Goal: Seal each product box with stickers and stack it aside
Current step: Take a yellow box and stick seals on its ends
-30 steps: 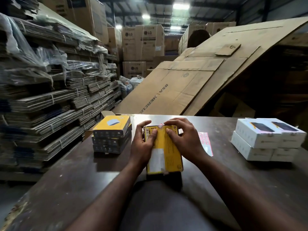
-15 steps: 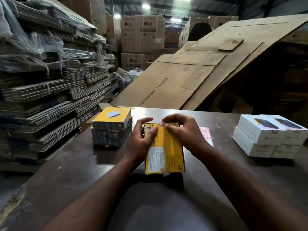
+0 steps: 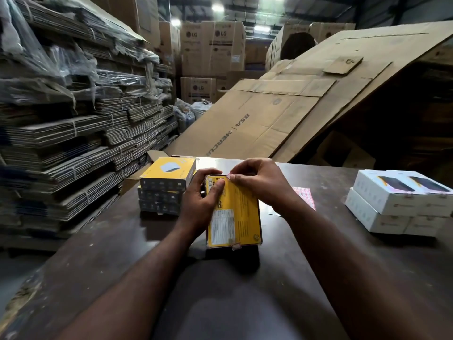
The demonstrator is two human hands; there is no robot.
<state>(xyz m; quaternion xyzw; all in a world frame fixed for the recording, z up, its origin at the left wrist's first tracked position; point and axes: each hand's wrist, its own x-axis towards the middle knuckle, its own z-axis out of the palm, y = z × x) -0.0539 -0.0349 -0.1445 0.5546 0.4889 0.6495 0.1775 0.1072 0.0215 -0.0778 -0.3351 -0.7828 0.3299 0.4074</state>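
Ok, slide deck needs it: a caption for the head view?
Left hand grips a yellow box while right hand pinches a sticker onto its far edge.

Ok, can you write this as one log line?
left hand grips yellow box | right hand pinches sticker onto far edge

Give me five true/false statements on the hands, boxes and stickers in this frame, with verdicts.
1. The left hand grips the yellow box. True.
2. A sticker sheet lies on the table, right of that box. True.
3. The right hand lies flat on the table. False: its fingertips pinch the far sticker at the box's far edge.
4. A near sticker already sits on the box's near edge. True.
5. The yellow stack stands right of the held box. False: it stands to the left. The white boxes are on the right.
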